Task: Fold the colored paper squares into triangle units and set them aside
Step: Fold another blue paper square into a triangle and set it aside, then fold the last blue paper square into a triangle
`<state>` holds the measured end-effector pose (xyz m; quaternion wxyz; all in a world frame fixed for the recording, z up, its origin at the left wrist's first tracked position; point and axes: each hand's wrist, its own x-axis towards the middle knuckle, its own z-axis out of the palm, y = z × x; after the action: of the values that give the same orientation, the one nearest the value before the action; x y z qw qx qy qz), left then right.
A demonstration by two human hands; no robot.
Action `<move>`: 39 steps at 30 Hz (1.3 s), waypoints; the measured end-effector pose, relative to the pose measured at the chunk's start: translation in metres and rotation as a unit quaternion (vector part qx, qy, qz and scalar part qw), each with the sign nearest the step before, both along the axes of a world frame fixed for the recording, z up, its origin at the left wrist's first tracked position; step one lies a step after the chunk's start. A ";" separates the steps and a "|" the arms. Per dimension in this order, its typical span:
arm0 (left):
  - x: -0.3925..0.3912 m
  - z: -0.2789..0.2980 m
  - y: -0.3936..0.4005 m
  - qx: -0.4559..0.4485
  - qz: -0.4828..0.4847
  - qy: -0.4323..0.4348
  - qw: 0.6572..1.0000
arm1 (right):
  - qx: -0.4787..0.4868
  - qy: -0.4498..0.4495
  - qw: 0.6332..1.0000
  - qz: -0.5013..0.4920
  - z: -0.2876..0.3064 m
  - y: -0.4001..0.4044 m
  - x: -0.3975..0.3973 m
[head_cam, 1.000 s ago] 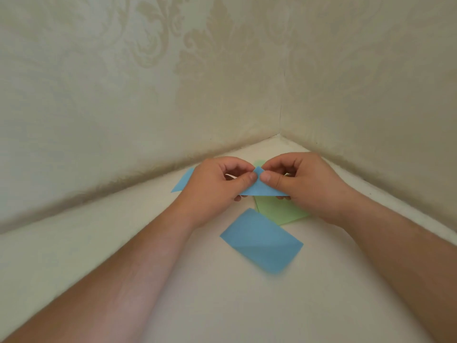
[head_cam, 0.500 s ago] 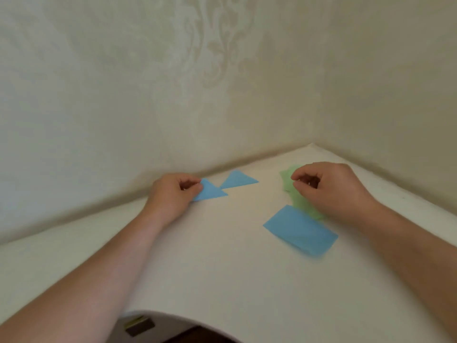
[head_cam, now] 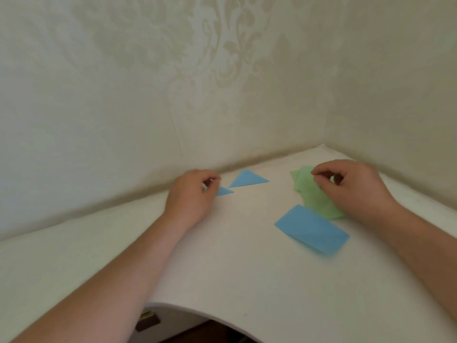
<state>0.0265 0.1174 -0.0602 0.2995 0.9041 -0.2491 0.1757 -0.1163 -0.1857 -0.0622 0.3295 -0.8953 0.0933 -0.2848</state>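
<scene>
Head view: left hand [head_cam: 191,194] pinches a folded blue triangle [head_cam: 224,191], right hand [head_cam: 351,186] pinches green paper [head_cam: 314,194], which may crease if dragged

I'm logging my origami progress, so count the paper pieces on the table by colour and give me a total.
Blue: 3, the free triangle, the triangle at the left hand, and the flat sheet.
Green: at least 2 overlapping sheets under the right hand; the exact number is unclear.
Total: at least 5.
</scene>
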 end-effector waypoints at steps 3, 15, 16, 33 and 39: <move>-0.036 0.007 -0.034 0.085 -0.123 0.087 0.985 | 0.070 -0.009 0.997 -0.031 -0.002 -0.016 0.001; -0.078 0.008 -0.090 0.229 -0.242 0.180 0.926 | 0.062 0.025 0.997 -0.029 -0.013 -0.025 0.001; -0.079 0.009 -0.089 0.220 -0.241 0.185 0.927 | 0.060 0.025 0.998 -0.026 -0.013 -0.025 0.001; -0.049 0.048 -0.115 -0.258 -0.215 0.342 0.878 | 0.312 -0.002 0.933 0.180 0.021 -0.004 -0.016; -0.043 0.036 -0.151 -0.299 -0.271 0.353 0.844 | 0.419 -0.096 0.896 0.116 0.025 -0.006 -0.008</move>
<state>-0.0163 -0.0337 -0.0238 0.6584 0.6682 -0.2976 -0.1773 -0.1241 -0.1921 -0.0372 0.7117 -0.6474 0.0674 -0.2642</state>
